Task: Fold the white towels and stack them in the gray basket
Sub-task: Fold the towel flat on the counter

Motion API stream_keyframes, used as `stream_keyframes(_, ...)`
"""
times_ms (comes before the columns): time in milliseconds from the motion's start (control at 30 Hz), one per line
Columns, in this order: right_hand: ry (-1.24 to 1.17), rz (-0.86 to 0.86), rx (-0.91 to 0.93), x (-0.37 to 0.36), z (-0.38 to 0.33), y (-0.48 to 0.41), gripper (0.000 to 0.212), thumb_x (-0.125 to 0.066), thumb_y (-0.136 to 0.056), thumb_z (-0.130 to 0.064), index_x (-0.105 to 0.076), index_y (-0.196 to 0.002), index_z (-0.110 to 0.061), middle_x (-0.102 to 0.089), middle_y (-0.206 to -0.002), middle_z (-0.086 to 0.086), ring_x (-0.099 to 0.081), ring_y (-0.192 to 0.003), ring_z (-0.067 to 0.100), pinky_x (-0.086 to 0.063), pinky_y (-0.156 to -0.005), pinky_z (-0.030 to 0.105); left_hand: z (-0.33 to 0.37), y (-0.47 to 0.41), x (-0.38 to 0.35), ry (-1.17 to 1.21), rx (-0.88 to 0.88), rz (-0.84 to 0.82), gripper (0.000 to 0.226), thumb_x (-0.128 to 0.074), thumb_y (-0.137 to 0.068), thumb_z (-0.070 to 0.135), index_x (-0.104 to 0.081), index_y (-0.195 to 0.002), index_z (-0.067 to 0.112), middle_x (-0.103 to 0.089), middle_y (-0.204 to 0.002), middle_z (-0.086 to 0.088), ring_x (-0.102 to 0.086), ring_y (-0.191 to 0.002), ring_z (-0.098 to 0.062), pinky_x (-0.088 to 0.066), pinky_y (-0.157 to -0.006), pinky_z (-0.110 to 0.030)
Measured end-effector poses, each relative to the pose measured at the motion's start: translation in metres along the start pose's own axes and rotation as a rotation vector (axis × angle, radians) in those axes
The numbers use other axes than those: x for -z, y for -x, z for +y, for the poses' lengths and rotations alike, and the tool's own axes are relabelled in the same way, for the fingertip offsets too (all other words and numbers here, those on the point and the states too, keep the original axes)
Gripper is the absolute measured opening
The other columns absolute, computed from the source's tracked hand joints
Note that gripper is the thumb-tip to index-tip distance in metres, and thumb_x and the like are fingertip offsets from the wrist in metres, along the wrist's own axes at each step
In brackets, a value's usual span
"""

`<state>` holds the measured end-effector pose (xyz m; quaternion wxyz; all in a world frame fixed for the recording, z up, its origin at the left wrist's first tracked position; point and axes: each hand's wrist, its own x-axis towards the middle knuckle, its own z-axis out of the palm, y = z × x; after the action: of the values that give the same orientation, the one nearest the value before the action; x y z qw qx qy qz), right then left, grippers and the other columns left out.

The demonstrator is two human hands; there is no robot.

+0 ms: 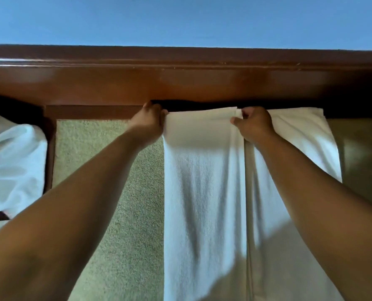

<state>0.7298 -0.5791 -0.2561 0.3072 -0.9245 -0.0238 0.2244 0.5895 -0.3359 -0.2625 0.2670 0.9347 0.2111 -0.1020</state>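
Note:
A long white towel (204,192) lies stretched lengthwise over a green cushioned surface (115,192), folded into a narrow strip, with more white towel (300,137) spread to its right. My left hand (150,122) pinches the far left corner of the strip. My right hand (254,124) pinches its far right corner. Both arms reach forward to the far edge near the wooden frame. The gray basket is not in view.
A dark brown wooden rail (180,83) runs across the far side, with a blue wall (180,18) behind it. More crumpled white cloth (11,166) lies at the left, beyond a wooden divider (50,148).

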Motion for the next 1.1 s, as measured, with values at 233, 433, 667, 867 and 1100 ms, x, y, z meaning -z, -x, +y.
stream_keyframes(233,-0.061,0.102,-0.056,-0.011,0.0,-0.005,0.012,-0.075,-0.085,-0.027,-0.067,-0.09,-0.019,-0.066,-0.089,-0.001,-0.066,-0.094,0.022,-0.049,-0.083,0.027,0.007,0.008,-0.021,0.223,0.237,0.244,0.027,-0.045,-0.104,0.033,-0.051,-0.115,0.009,-0.056,-0.117,-0.015,-0.048,-0.083,-0.023,-0.037,-0.07,-0.035)
stream_keyframes(433,0.039,0.054,-0.061,-0.01,-0.006,0.011,0.038,-0.064,-0.093,-0.032,-0.06,-0.126,-0.013,-0.065,-0.127,0.006,-0.06,-0.116,0.025,-0.041,-0.086,0.023,0.018,0.057,-0.037,0.351,0.363,0.211,0.053,-0.063,-0.089,0.061,-0.054,-0.107,0.013,-0.063,-0.088,0.005,-0.061,-0.077,-0.016,-0.04,-0.057,-0.027)
stream_keyframes(667,-0.086,-0.133,-0.242,-0.001,0.052,0.132,0.047,-0.073,-0.083,-0.034,-0.06,-0.121,-0.009,-0.067,-0.115,0.009,-0.065,-0.106,0.027,-0.044,-0.079,0.026,0.033,0.164,-0.079,0.437,0.469,0.068,0.054,-0.07,-0.087,0.056,-0.058,-0.111,0.009,-0.067,-0.096,-0.004,-0.065,-0.086,-0.026,-0.054,-0.071,-0.036)
stream_keyframes(867,-0.127,-0.276,-0.326,-0.002,0.133,0.276,0.016,-0.073,-0.082,-0.021,-0.062,-0.093,-0.019,-0.07,-0.093,0.001,-0.063,-0.079,0.015,-0.049,-0.066,0.025,0.039,0.27,-0.112,0.484,0.526,-0.11,0.054,-0.07,-0.087,0.054,-0.062,-0.114,0.008,-0.068,-0.101,-0.006,-0.065,-0.089,-0.026,-0.056,-0.078,-0.039)
stream_keyframes(1100,0.117,-0.34,-0.178,0.001,0.192,0.353,0.031,-0.067,-0.091,-0.029,-0.049,-0.067,-0.022,-0.051,-0.067,-0.008,-0.051,-0.066,0.014,-0.037,-0.058,0.029,0.051,0.366,-0.138,0.578,0.649,-0.118,0.032,-0.068,-0.094,0.034,-0.067,-0.115,0.009,-0.071,-0.101,-0.009,-0.066,-0.087,-0.024,-0.052,-0.073,-0.033)
